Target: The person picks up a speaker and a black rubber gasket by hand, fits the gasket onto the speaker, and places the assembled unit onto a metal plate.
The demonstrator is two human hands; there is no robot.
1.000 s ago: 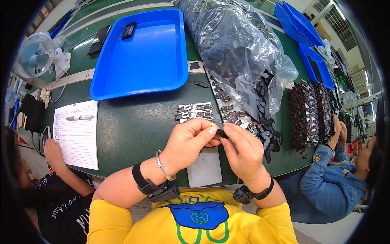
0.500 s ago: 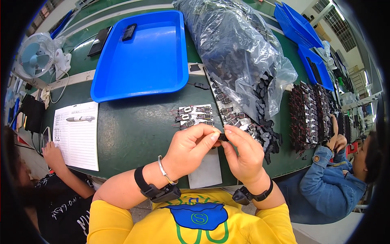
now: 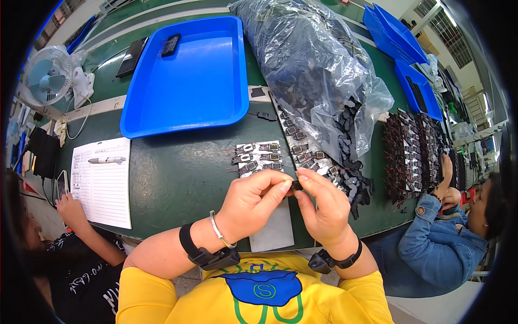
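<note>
Between the fingertips of my two hands is a small black part, mostly covered by the fingers. My left hand pinches it from the left, thumb against forefinger. From the other side my right hand grips it the same way. Just beyond my left hand lies a white sheet of small black parts with thin red wires. A longer strip of similar parts runs away beside it. Under my hands, a grey flat plate reaches the table's near edge.
A large blue tray stands beyond my hands, a black comb-like piece inside. Right of it, a clear plastic bag spills black pieces. A notebook with a pen lies left. People sit on both sides; wired parts are right.
My hands stay nearly in place, still pinching the small black part, which now shows less between the fingers. The person on the right has shifted a hand slightly.
</note>
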